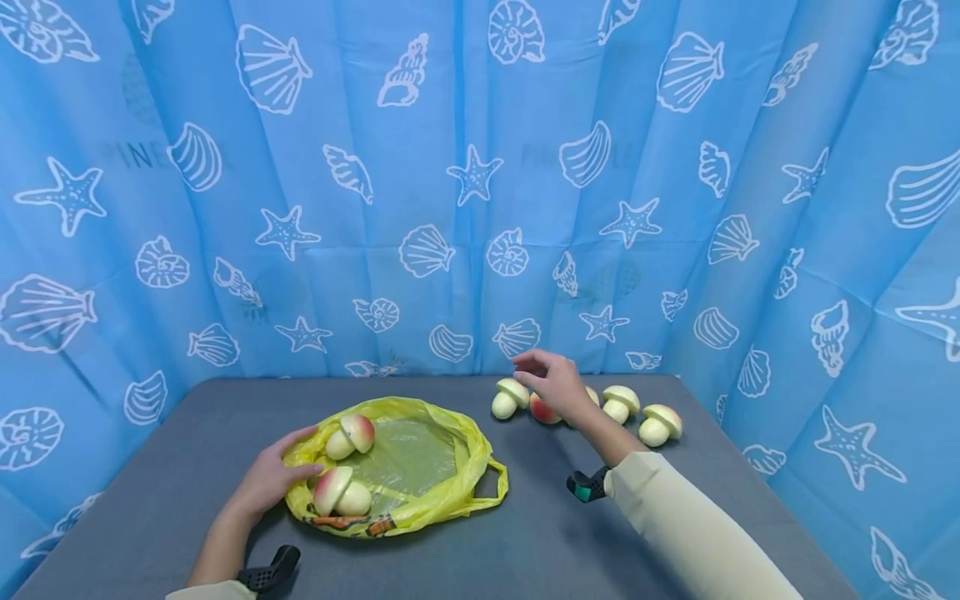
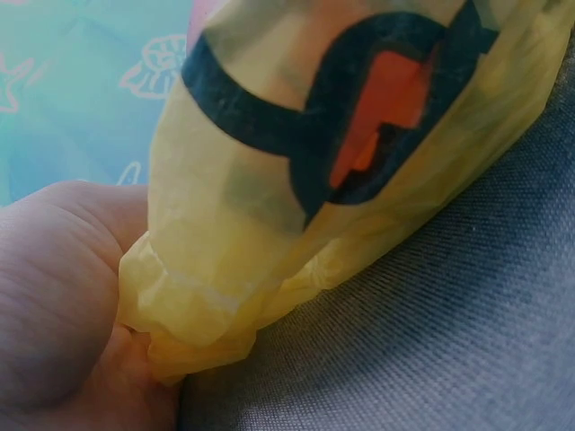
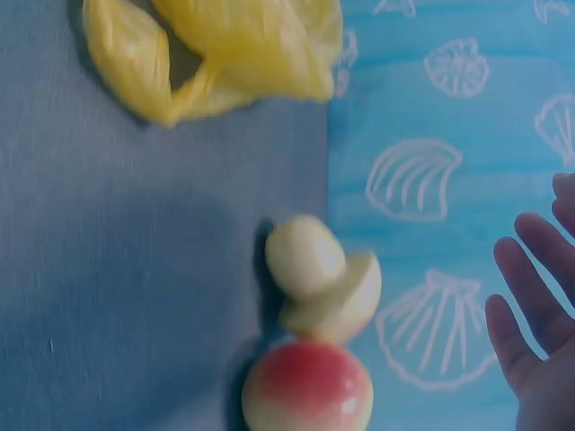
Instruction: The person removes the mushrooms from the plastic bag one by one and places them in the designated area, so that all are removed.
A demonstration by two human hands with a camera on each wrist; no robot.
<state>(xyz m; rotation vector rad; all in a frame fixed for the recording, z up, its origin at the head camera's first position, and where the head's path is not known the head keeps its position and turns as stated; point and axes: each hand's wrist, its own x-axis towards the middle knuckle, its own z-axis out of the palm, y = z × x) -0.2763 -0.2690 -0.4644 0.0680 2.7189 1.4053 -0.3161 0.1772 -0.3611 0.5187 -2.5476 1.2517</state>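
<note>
A yellow plastic bag (image 1: 442,504) lies with its mouth spread wide on the grey table. Two toy mushrooms with red-and-cream caps are in it, one mushroom (image 1: 350,437) toward the back and another mushroom (image 1: 342,492) nearer the front. My left hand (image 1: 262,477) holds the bag's left side, with thumb and fingers at its rim; in the left wrist view the yellow film bunches against the palm. My right hand (image 1: 553,385), empty and with fingers loosely bent, hovers over a row of mushrooms. Nearest its fingertips is a pale mushroom (image 1: 510,398), beside a red-capped mushroom (image 1: 544,409).
Farther right in the row stand a mushroom (image 1: 620,404) and an end mushroom (image 1: 661,425); one more is partly hidden behind my right wrist. A bag handle (image 1: 491,502) sticks out to the right. Behind the table (image 1: 465,567) hangs a blue shell-print curtain (image 1: 465,208).
</note>
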